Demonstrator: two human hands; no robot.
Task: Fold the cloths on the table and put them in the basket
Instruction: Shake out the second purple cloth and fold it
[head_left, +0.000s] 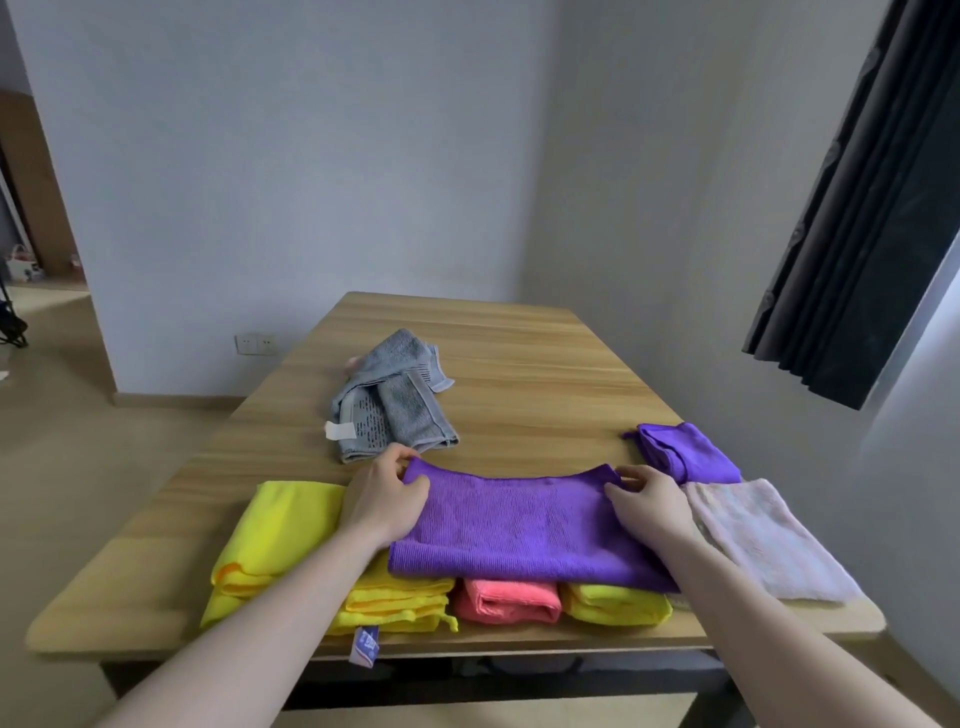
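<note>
A purple cloth (514, 525) lies spread in the middle of the wooden table (524, 364), on top of folded yellow cloths (280, 540), a coral cloth (506, 600) and another yellow cloth (615, 603). My left hand (387, 493) pinches its far left corner. My right hand (649, 501) pinches its far right corner. A second purple cloth (685, 452) lies crumpled at the right. A pale pink cloth (763, 535) lies flat near the right edge. A grey towel (389, 400) lies loosely folded further back. No basket is in view.
Bare tabletop stretches behind the grey towel to the far edge. A white wall stands behind the table, a dark curtain (872, 197) hangs at the right, and a doorway opens at the far left.
</note>
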